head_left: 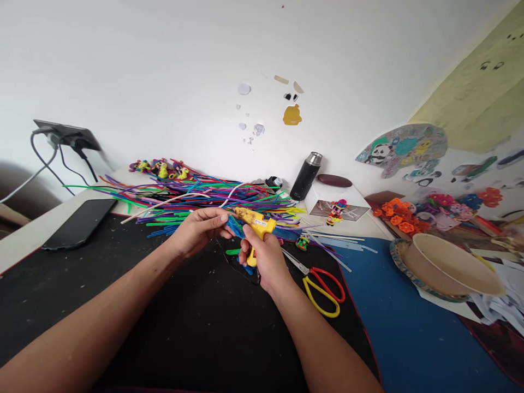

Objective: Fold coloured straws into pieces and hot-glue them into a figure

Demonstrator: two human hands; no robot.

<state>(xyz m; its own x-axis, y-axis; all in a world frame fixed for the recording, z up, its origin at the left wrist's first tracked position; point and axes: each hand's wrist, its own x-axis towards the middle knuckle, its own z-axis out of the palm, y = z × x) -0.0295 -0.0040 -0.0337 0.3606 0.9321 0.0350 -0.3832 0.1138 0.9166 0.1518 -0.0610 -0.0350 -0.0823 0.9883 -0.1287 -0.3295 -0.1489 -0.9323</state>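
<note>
My left hand (207, 228) pinches a small blue piece with some green (236, 226), which looks like bent pipe cleaner. In my right hand (264, 254) is a yellow hot glue gun (254, 218), its nozzle end pointing left, close to the blue piece. My right thumb lies right against the blue piece's edge. Below my hands, a green pipe cleaner piece (233, 252) rests on the black mat (196, 327). Scissors with one red and one yellow handle (321, 286) lie just right of my right wrist.
Behind my hands spreads a heap of colourful pipe cleaners (172, 204). A black phone (79, 224) lies at left. At right stand a black thermos (306, 176), a white box (347, 199) with a small colourful figure (338, 213), and a beige bowl (454, 265).
</note>
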